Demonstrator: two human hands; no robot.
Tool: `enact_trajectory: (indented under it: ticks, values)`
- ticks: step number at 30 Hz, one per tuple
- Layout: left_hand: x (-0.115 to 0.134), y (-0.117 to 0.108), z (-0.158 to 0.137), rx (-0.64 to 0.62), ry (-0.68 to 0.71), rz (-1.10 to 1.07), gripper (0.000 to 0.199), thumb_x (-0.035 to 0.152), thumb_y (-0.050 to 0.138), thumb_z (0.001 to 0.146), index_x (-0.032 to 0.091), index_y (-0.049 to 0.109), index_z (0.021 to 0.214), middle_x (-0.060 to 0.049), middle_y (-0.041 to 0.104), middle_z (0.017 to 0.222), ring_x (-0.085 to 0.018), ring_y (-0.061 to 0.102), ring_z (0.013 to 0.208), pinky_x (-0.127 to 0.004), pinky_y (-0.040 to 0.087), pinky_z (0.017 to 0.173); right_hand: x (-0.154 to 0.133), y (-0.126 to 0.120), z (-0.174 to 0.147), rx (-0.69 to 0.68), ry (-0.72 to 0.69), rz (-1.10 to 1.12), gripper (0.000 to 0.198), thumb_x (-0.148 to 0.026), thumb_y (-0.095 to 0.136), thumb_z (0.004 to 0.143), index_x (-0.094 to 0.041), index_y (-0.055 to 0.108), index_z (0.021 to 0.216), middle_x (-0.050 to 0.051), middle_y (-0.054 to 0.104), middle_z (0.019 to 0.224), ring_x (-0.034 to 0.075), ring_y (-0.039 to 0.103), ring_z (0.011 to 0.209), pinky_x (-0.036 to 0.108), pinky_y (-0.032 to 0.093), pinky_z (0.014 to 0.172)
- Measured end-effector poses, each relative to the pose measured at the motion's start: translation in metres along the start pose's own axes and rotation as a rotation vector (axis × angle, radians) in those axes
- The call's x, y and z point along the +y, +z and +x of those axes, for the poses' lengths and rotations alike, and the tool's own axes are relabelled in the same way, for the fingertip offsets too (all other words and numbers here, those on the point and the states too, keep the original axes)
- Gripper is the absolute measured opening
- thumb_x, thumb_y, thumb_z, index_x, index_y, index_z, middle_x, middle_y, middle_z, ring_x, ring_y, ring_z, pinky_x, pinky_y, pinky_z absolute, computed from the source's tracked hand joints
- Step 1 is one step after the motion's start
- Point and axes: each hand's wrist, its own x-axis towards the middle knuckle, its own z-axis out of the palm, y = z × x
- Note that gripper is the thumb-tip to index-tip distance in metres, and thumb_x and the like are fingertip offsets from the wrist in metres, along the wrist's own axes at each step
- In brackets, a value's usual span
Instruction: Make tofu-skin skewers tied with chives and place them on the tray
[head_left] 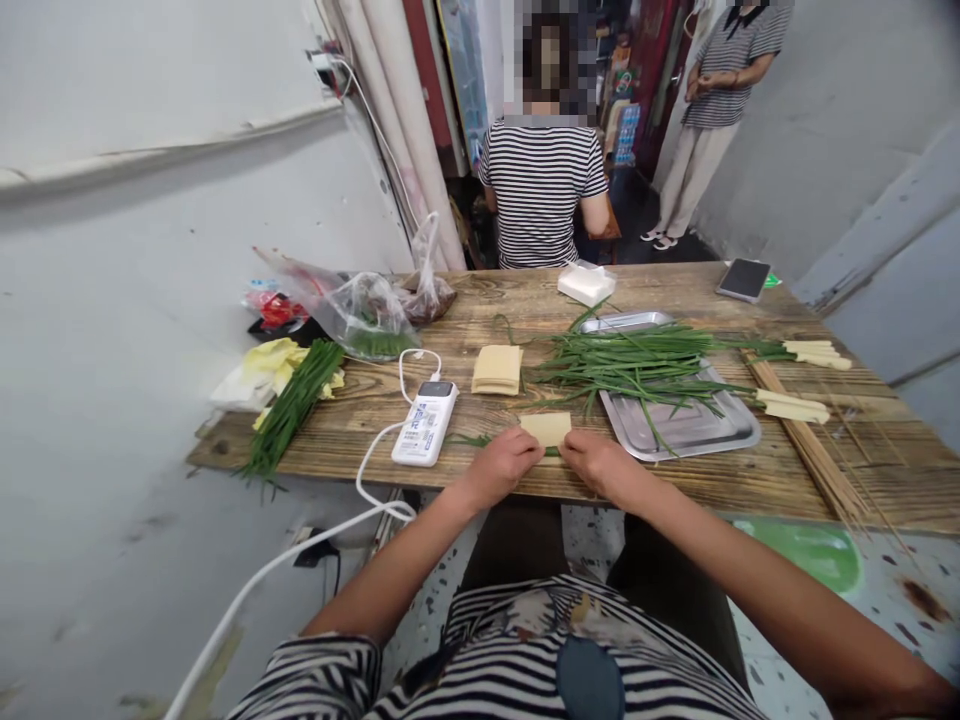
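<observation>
A pale yellow tofu skin sheet [546, 428] lies at the table's front edge, with a few green chives [552, 451] across its near side. My left hand [504, 466] is closed at the sheet's left near corner, its fingers pinched over the chives, whose ends stick out to the left. At the right near corner my right hand [602, 466] pinches the same edge. The fingertips partly hide the sheet's corners. Just behind is a stack of tofu skin squares [497, 369]. Right of it, loose chives [630, 358] lie across a metal tray [694, 440].
Finished-looking rolls [793, 406] and thin wooden skewers [806, 445] lie at right. A white power bank [425, 425] with cables sits left, near a chive bundle [294, 405] and plastic bags [367, 310]. A phone [743, 280] and white package [586, 284] lie at the back. Two people are beyond.
</observation>
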Motion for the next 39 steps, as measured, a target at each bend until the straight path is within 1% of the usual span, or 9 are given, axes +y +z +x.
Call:
enact_trajectory:
  ticks: [5,8,12,14,16,21,26,31,39]
  values:
    - [0.002,-0.006,0.003,-0.105,0.073,0.117,0.028,0.018,0.036,0.098,0.01,0.062,0.1,-0.011,0.062,0.092,-0.02,0.052,0.088,-0.032,0.047,0.08,-0.002,-0.002,-0.002,-0.077,-0.095,-0.164,0.02,-0.017,0.04,0.096,-0.014,0.057,0.087,0.007,0.054,0.085,0.018,0.047,0.078,0.029,0.035,0.069]
    - [0.005,-0.009,0.005,-0.162,0.05,0.127,0.025,0.018,0.037,0.097,0.012,0.061,0.1,-0.01,0.06,0.091,-0.02,0.051,0.088,-0.032,0.046,0.081,-0.005,-0.003,-0.001,-0.127,-0.054,-0.232,0.019,-0.014,0.04,0.095,-0.013,0.058,0.09,0.008,0.055,0.085,0.019,0.048,0.077,0.03,0.034,0.066]
    - [0.008,-0.014,0.007,-0.204,0.018,0.121,0.027,0.034,0.048,0.094,0.012,0.06,0.102,-0.01,0.059,0.091,-0.022,0.052,0.089,-0.035,0.046,0.081,-0.008,-0.002,0.0,-0.144,-0.029,-0.236,0.015,-0.011,0.045,0.093,-0.012,0.059,0.089,0.009,0.055,0.086,0.019,0.05,0.079,0.03,0.033,0.063]
    - [0.009,-0.012,0.007,-0.187,0.005,0.127,0.028,0.037,0.048,0.093,0.013,0.06,0.1,-0.01,0.059,0.089,-0.022,0.053,0.088,-0.035,0.046,0.079,-0.006,0.001,0.0,-0.136,-0.054,-0.237,0.015,-0.011,0.046,0.092,-0.013,0.059,0.086,0.009,0.056,0.087,0.019,0.05,0.08,0.03,0.033,0.063]
    - [0.008,-0.009,0.006,-0.155,-0.006,0.137,0.025,0.033,0.046,0.095,0.014,0.061,0.099,-0.01,0.06,0.088,-0.022,0.053,0.088,-0.035,0.046,0.079,-0.002,0.005,0.001,-0.12,-0.068,-0.243,0.016,-0.011,0.045,0.092,-0.013,0.06,0.085,0.009,0.056,0.086,0.018,0.05,0.077,0.03,0.033,0.063]
    - [0.003,0.001,0.003,-0.065,-0.048,0.092,0.027,0.024,0.04,0.097,0.015,0.066,0.095,-0.009,0.064,0.087,-0.019,0.054,0.085,-0.033,0.043,0.077,0.007,0.01,0.002,-0.047,-0.023,-0.19,0.025,-0.016,0.042,0.095,-0.015,0.06,0.078,0.005,0.055,0.079,0.014,0.046,0.067,0.028,0.032,0.061]
    - [0.0,-0.001,0.006,0.01,-0.198,-0.106,0.025,0.029,0.05,0.094,0.019,0.072,0.086,-0.006,0.068,0.085,-0.017,0.056,0.081,-0.033,0.04,0.077,0.007,0.006,0.0,0.046,0.008,-0.085,0.032,-0.021,0.04,0.097,-0.015,0.06,0.073,0.003,0.053,0.075,0.013,0.047,0.065,0.026,0.034,0.06]
    - [0.0,-0.002,0.008,0.025,-0.277,-0.185,0.021,0.028,0.057,0.09,0.021,0.074,0.081,-0.004,0.07,0.083,-0.016,0.057,0.08,-0.033,0.038,0.077,0.009,0.004,-0.002,0.042,0.031,-0.007,0.023,-0.026,0.05,0.093,-0.015,0.065,0.08,0.005,0.055,0.08,0.015,0.053,0.072,0.025,0.04,0.065]
    - [0.008,-0.002,0.002,0.046,-0.393,-0.271,0.023,0.032,0.057,0.09,0.022,0.075,0.08,-0.003,0.071,0.082,-0.017,0.058,0.079,-0.033,0.039,0.077,0.014,0.006,-0.002,0.131,0.072,0.312,0.025,-0.023,0.051,0.092,-0.017,0.068,0.074,0.005,0.058,0.078,0.014,0.055,0.073,0.025,0.041,0.066]
